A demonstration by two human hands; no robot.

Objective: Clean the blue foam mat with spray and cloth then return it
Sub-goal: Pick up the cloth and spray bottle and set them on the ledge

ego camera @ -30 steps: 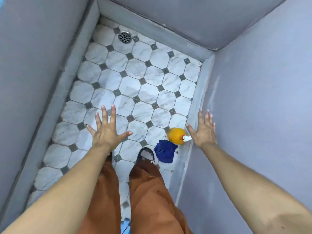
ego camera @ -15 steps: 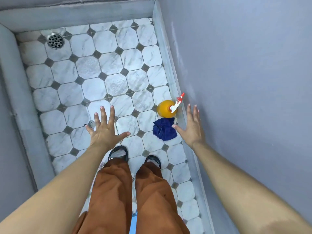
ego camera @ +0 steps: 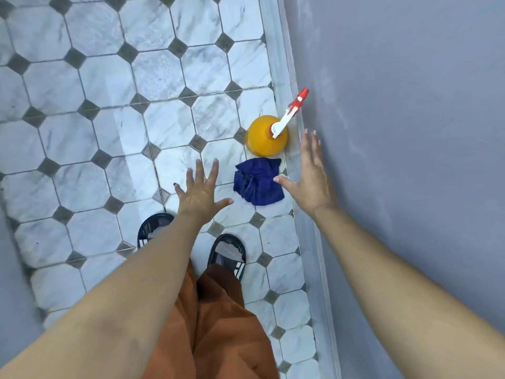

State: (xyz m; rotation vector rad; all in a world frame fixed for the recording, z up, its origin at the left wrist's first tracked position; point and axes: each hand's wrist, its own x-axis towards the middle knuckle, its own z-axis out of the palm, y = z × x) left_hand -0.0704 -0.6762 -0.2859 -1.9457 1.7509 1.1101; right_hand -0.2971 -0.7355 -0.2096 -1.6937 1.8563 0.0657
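An orange spray bottle [ego camera: 264, 140] with a white and red trigger head stands on the tiled floor against the right wall's base. A crumpled dark blue cloth [ego camera: 257, 184] lies on the floor just in front of it. My left hand [ego camera: 200, 194] hovers with fingers spread to the left of the cloth, holding nothing. My right hand [ego camera: 313, 177] is stretched out flat to the right of the cloth, its thumb over the cloth's edge. No blue foam mat is in view.
The floor [ego camera: 109, 132] has white marble octagon tiles with small grey squares. A grey wall [ego camera: 410, 132] rises on the right above a pale skirting [ego camera: 308, 228]. My feet in dark slides [ego camera: 228, 255] and orange trousers stand below the cloth.
The view has moved closer and down toward the bottle and cloth. Both hands have come in toward the cloth, the left one shifting right.
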